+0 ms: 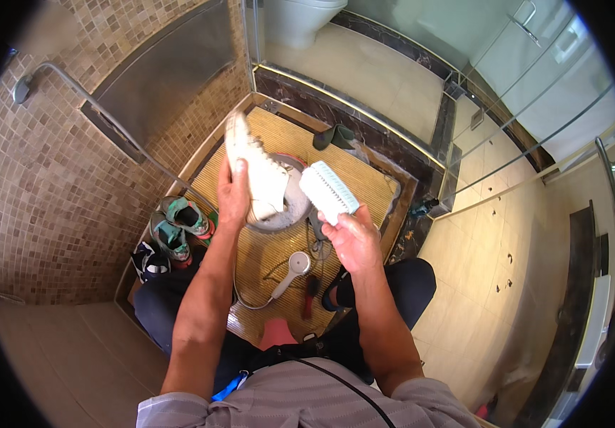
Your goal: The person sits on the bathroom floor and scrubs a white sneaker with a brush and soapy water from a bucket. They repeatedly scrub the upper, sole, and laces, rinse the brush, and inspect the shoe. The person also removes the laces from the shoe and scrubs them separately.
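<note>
My left hand (234, 195) grips a white shoe (256, 179) by its side, thumb on top, the toe pointing away from me. Fingers of my right hand (358, 241) hold a white scrubbing brush (330, 191) with pale blue bristles, a little to the right of the shoe and apart from it. Below the shoe stands a round grey basin (270, 227) with whitish, sudsy water, partly hidden by the shoe. A white shower head (299, 263) lies on the ribbed yellowish floor mat (361, 160) nearer to me.
Several worn shoes (187, 216) stand along the mosaic-tiled wall (45, 187) at left. A red-handled brush (310, 297) lies near my right foot. Dark green insoles (334, 137) rest at the mat's far edge. A dark marble curb (350, 117) borders the shower floor; a shower hose (93, 101) hangs at left.
</note>
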Available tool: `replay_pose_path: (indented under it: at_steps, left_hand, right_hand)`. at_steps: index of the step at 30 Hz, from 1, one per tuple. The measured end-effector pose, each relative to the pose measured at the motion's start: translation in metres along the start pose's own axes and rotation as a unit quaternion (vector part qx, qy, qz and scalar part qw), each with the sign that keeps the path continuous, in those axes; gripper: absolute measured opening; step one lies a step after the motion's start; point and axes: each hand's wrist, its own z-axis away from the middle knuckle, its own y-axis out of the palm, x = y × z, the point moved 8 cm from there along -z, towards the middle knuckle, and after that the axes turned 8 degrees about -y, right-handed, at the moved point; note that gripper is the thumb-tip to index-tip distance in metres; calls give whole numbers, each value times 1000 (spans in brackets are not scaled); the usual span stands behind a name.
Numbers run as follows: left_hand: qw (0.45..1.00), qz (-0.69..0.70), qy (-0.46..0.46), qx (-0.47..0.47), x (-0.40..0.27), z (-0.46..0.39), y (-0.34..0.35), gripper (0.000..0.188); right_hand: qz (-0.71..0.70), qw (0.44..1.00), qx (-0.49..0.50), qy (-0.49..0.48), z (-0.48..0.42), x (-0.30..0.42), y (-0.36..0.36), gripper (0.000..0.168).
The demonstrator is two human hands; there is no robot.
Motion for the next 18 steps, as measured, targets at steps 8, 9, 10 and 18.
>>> replay_pose_path:
  at_steps: [8,9,10,18]
  left_hand:
    - [882,406,-189,145,22,35,-18,80]
    - [879,406,-188,163,20,37,-19,79]
    - [879,405,-194,160,21,40,-22,76]
    - [893,356,-210,179,21,44,-27,72]
  right_hand:
    - [30,977,194,83,21,-29,62,44]
    - [55,977,189,84,23,-33,63,44]
    - [80,976,182,84,25,-38,64,45]
    - [241,946,214,31,31,-16,68,43]
